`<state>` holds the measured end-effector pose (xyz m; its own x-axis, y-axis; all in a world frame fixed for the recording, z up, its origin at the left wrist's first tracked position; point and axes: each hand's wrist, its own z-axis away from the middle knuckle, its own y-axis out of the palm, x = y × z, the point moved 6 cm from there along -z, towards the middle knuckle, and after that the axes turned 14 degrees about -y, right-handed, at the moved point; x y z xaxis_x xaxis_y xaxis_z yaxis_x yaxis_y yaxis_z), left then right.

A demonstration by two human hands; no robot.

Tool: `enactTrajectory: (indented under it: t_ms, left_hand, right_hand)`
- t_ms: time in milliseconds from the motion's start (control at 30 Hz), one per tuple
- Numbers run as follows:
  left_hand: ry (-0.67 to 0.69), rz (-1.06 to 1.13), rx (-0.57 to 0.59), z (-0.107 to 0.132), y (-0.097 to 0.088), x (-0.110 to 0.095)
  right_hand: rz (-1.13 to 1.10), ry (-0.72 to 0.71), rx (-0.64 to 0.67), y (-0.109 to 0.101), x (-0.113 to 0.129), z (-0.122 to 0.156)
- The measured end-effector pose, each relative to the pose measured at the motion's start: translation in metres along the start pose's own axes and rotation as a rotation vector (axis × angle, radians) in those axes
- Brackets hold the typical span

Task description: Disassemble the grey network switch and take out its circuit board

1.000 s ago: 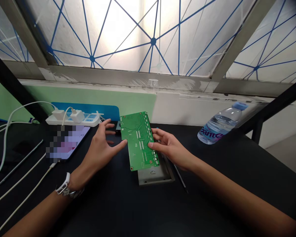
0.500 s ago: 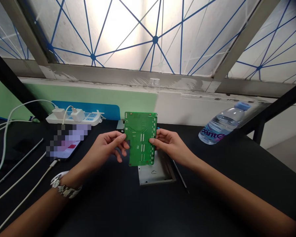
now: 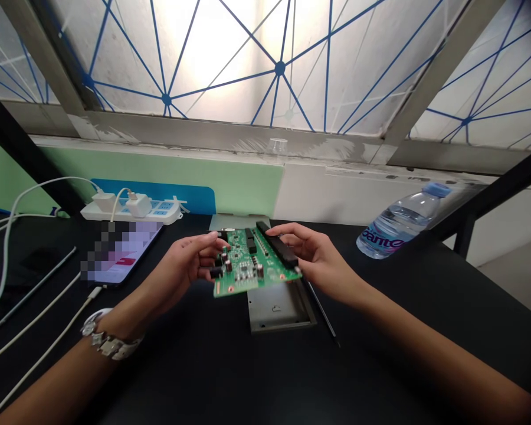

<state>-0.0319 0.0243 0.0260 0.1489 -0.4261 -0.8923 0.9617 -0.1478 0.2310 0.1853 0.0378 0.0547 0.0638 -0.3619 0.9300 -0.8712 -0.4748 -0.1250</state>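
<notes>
Fingers of the left hand point(image 3: 182, 270) pinching the board point(image 3: 246, 267) by its left edge, right hand point(image 3: 319, 260) gripping its right edge beside the black connectors, board held components up just above a grey case point(image 3: 282, 308) in the middle of the table point(image 3: 248, 378), phone point(image 3: 123, 252) and power strip point(image 3: 135, 210) toward the far left edge, bottle point(image 3: 400, 227) far right.

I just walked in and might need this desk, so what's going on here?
A person holds a green circuit board in both hands, component side up, just above an open grey case on the black table. The left hand grips its left edge; the right hand holds the edge with the black connector strip. A phone, a power strip and a water bottle lie nearby.
</notes>
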Motion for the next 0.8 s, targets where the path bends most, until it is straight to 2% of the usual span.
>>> enactTrajectory:
  t_ms: [167,300,433,567,800]
  left_hand:
    - [-0.017,-0.138,-0.007,-0.004,0.002,0.009]
    - [-0.004,-0.254,0.128,-0.002,0.017,0.018]
    - [0.087,-0.284,0.291,0.003,0.036,0.026]
    - [0.173,-0.223,0.387,0.004,0.047,0.032]
    - [0.154,-0.157,0.457,0.008,0.051,0.033]
  right_hand:
    - [0.044,-0.049,0.033,0.005,0.006,0.005]
    - [0.19,-0.174,0.122,0.015,0.016,0.009]
    - [0.254,-0.319,0.232,0.026,0.025,0.013]
    - [0.176,-0.352,0.256,0.033,0.027,0.016]
    - [-0.012,-0.327,0.237,0.036,0.024,0.02]
